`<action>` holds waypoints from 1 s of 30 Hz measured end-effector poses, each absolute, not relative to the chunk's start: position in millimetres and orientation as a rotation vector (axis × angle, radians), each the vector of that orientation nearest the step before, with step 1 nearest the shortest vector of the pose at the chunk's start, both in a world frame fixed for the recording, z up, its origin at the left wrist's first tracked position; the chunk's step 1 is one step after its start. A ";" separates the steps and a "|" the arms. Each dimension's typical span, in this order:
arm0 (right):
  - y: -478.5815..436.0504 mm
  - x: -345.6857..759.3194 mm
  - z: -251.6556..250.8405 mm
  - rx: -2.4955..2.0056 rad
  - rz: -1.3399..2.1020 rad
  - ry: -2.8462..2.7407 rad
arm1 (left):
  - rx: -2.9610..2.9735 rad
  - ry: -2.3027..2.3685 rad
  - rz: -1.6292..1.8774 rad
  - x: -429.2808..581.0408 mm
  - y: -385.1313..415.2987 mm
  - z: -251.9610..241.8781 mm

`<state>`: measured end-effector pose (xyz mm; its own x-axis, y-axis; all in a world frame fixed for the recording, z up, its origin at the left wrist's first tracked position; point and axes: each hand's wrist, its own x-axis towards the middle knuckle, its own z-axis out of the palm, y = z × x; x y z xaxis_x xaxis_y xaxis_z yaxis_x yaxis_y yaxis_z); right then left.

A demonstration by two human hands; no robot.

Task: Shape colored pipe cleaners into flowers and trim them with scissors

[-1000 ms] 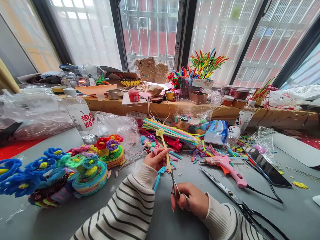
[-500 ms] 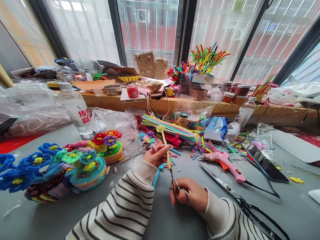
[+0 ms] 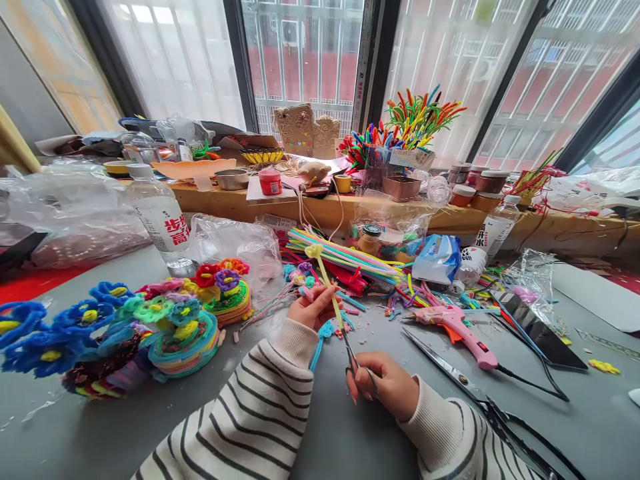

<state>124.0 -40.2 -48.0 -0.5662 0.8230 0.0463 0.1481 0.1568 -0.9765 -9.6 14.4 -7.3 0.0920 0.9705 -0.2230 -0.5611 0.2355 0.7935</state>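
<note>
My left hand (image 3: pixel 314 308) pinches a yellow pipe cleaner (image 3: pixel 323 275), whose curled, flower-like head stands above the fingers. In my right hand (image 3: pixel 390 388) is a small pair of scissors (image 3: pixel 349 353), with fingers through the handle loops. Its blade tips meet the lower end of the yellow stem, just below my left hand; whether they cut into it I cannot tell. A light-blue pipe cleaner piece (image 3: pixel 325 331) lies by my left wrist, partly hidden by the sleeve.
Fuzzy flower pots (image 3: pixel 183 343) stand at the left. Large scissors (image 3: pixel 450 367), a pink glue gun (image 3: pixel 465 333) and a phone (image 3: pixel 545 333) lie at the right. Behind my hands is a bundle of pipe cleaners (image 3: pixel 345 257); a water bottle (image 3: pixel 160 220) stands back left.
The view has shifted slightly, so the scene sits a little further right. The yellow pipe cleaner leans more to the left at its head. Both hands keep their grips.
</note>
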 end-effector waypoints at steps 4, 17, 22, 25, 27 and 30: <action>-39.3 125.0 -49.1 -0.970 1.418 -1.795 | 0.584 0.844 1.272 -11.2 16.3 -9.4; -39.1 122.4 -47.5 -1.070 1.347 -1.734 | 0.533 0.824 1.311 -12.7 18.1 -8.9; -38.6 123.9 -47.8 -1.065 1.326 -1.787 | 0.527 0.813 1.320 -14.3 18.8 -8.7; -39.8 123.8 -45.4 -1.005 1.357 -1.840 | 0.532 0.808 1.311 -13.5 17.0 -7.6; -41.0 123.4 -44.0 -0.989 1.356 -1.893 | 0.549 0.807 1.275 -12.6 15.4 -6.8; -42.3 122.7 -43.8 -1.041 1.335 -1.986 | 0.583 0.804 1.202 -11.6 13.9 -6.5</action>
